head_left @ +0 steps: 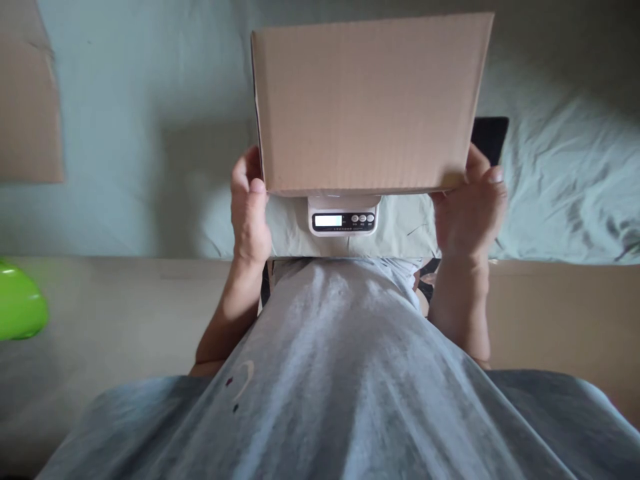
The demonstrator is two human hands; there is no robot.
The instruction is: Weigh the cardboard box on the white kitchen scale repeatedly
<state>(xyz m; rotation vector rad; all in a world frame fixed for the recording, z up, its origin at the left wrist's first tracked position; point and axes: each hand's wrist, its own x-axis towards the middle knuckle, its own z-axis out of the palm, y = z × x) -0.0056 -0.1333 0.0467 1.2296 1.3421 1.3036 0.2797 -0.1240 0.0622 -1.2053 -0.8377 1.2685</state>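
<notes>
Both hands grip a plain brown corrugated cardboard box (367,103) at its near corners: the left hand (249,210) with thumb pressed on the left edge, the right hand (470,207) curled round the right corner. The box sits over a small white digital kitchen scale (343,215) on the pale green bedsheet (550,167), apparently resting on its platform, though contact is hidden. The hands have not let go, and the display looks blank.

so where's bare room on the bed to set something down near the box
Bare sheet lies left of the cardboard box, between it and the flat cardboard at the far left. The wrinkled sheet right of the right hand is also free. The middle is crowded: scale, both hands, dark object.
</notes>
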